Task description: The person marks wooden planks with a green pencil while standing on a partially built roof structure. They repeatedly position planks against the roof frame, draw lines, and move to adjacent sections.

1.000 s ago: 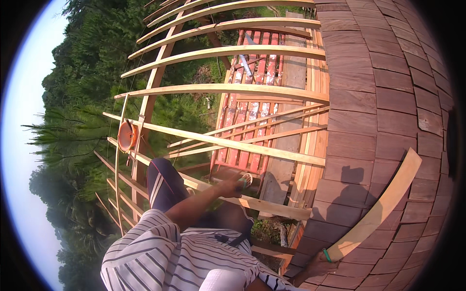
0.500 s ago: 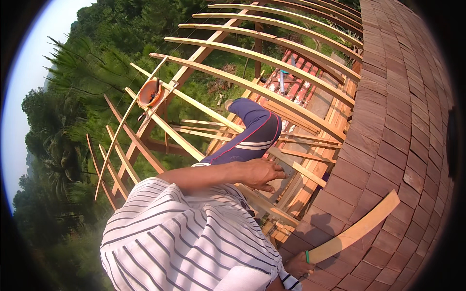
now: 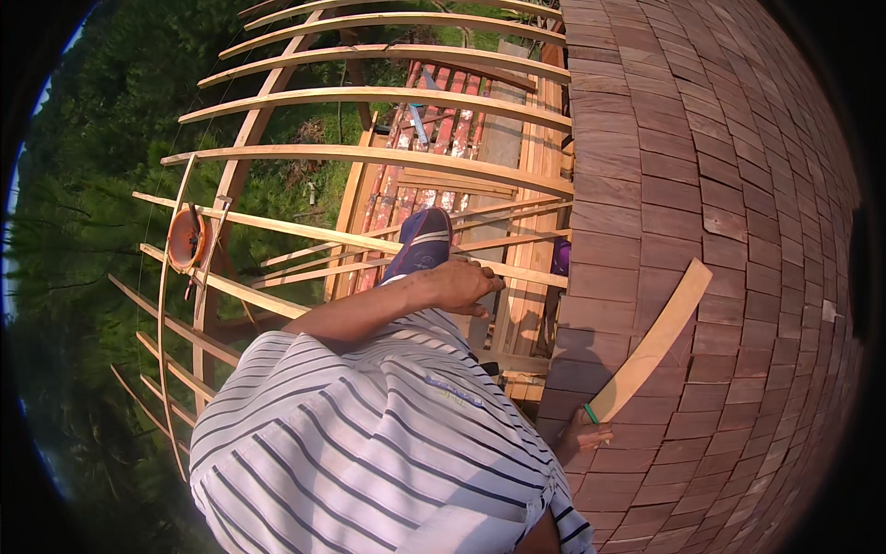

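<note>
In my right hand (image 3: 581,436), at the lower right, is a long flat wooden slat (image 3: 657,340). It lies over the brown shingles and points up and right. Something green and band-like (image 3: 591,413) shows where my fingers meet the slat. My left hand (image 3: 461,285) holds nothing, its fingers loosely apart near my bent leg (image 3: 425,238). Beneath that hand are wooden rafters and boards; whether it touches the leg I cannot tell.
Shingled roof (image 3: 701,222) fills the right side. Pale rafters (image 3: 369,97) span open gaps to the left. An orange bowl (image 3: 186,242) with dark tools inside hangs on the frame. A handsaw (image 3: 418,123) lies on red roofing (image 3: 452,138) below. Trees stand beyond.
The view has swung right, so the rafters and bowl sit further left. My right hand and the slat are higher in the picture. Less of my leg shows.
</note>
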A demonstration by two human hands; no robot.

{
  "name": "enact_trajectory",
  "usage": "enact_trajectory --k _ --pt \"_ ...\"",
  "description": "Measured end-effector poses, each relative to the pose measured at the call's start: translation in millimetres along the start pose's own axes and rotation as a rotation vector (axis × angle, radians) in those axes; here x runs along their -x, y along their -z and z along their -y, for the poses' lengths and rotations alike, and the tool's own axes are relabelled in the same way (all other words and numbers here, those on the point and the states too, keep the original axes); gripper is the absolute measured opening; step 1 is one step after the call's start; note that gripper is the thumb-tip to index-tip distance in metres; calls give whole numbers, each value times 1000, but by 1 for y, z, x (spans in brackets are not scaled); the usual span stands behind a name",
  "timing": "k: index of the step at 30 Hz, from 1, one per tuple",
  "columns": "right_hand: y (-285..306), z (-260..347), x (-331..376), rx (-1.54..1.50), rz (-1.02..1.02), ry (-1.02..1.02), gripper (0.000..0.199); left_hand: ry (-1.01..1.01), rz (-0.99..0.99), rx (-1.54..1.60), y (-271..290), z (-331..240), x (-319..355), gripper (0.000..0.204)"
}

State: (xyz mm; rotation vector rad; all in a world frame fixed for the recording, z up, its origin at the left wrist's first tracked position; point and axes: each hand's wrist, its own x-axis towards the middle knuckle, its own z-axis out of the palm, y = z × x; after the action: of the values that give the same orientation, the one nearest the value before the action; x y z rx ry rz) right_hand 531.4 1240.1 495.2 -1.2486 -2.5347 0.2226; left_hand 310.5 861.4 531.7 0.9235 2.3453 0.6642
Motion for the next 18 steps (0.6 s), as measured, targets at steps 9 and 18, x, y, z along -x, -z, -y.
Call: enact_trajectory --k 9,18 --pt "-63 -79 -52 145 -84 38 75 -101 71 14 -18 79 -62 66" --pt "-27 43 7 -65 241 -335 69 304 -443 251 4 287 -183 78"
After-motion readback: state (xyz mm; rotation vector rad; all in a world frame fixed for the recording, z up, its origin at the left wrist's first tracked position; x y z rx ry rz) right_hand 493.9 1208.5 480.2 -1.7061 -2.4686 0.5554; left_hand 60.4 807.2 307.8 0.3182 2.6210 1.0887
